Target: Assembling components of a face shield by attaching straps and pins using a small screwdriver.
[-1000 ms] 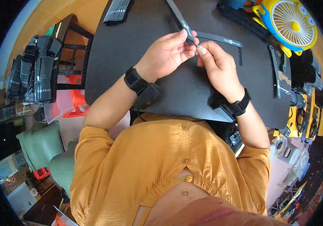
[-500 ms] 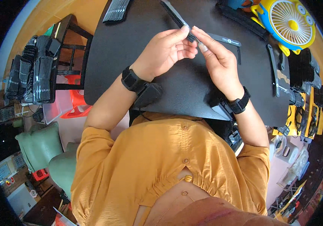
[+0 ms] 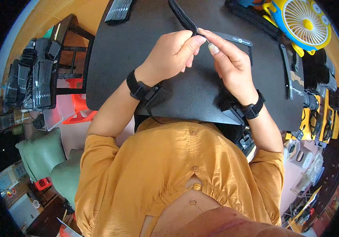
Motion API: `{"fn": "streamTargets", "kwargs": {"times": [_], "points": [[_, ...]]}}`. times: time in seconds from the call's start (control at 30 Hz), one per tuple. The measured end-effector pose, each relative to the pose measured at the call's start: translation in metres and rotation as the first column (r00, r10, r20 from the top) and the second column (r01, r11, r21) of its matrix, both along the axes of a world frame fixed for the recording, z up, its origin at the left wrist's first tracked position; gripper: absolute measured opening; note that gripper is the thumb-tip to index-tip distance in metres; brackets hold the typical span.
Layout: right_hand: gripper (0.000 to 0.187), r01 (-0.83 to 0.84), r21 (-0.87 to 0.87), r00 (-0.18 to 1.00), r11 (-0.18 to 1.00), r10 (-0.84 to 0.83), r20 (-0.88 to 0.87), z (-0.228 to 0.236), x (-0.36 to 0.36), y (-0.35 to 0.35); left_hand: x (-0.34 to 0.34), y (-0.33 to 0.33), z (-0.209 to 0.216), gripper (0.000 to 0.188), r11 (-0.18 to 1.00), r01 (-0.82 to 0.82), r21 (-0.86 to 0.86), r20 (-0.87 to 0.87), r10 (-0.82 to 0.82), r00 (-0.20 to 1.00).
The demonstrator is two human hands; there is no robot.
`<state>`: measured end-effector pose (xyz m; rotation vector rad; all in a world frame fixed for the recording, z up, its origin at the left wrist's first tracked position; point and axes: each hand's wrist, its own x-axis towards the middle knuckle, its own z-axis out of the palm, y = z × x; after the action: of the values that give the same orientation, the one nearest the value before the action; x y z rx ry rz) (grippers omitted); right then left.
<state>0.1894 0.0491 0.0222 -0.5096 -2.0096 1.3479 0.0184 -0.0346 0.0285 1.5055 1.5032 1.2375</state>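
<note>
Over the far middle of the table, a long dark strap [image 3: 182,15] slants up and away from my fingers, its black fuzzy side showing. My left hand [image 3: 168,55] is closed round its near end, thumb on top and knuckles turned upward. Against that same end, the thumb and fingertips of my right hand [image 3: 234,68] are pinched together, almost touching the left thumb. Something thin shows between the fingertips, too small to name apart from the strap. Behind my right fingers lies a flat black strap [image 3: 234,38] with a light printed mark.
The black table [image 3: 118,75] carries a stack of grey-black strips [image 3: 118,10] at far left. A yellow-blue fan [image 3: 307,23] stands at far right, with another strap [image 3: 286,71] nearer. Bundled dark strips [image 3: 41,81] sit on a stand at left, near a red stool [image 3: 81,112].
My left hand has rolled over, from palm and fingers showing to its back facing up. The strap has turned from its edge to its fuzzy black side. My right hand has barely moved.
</note>
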Motion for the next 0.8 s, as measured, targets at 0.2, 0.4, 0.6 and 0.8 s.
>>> {"fn": "streamTargets", "kwargs": {"times": [0.2, 0.4, 0.6, 0.8], "points": [[0.029, -0.111, -0.405, 0.994, 0.908, 0.110, -0.026, 0.013, 0.006, 0.002, 0.005, -0.004, 0.005, 0.035, 0.997, -0.020, 0.069, 0.002, 0.020, 1.000], [0.030, -0.106, -0.475, 0.988, 0.874, 0.040, -0.146, 0.012, 0.005, 0.004, 0.009, -0.004, 0.003, 0.033, 0.993, -0.020, 0.113, 0.021, 0.018, 1.000], [0.030, -0.062, -0.160, 0.976, 0.985, 0.026, -0.215, 0.004, -0.004, -0.003, 0.014, 0.001, 0.001, 0.029, 0.993, -0.115, 0.031, 0.093, 0.112, 0.989], [0.016, -0.046, 0.015, 0.911, 0.999, 0.048, -0.410, 0.005, -0.013, 0.000, 0.007, -0.006, -0.007, 0.028, 0.993, -0.002, 0.117, -0.046, 0.008, 0.999]]}}
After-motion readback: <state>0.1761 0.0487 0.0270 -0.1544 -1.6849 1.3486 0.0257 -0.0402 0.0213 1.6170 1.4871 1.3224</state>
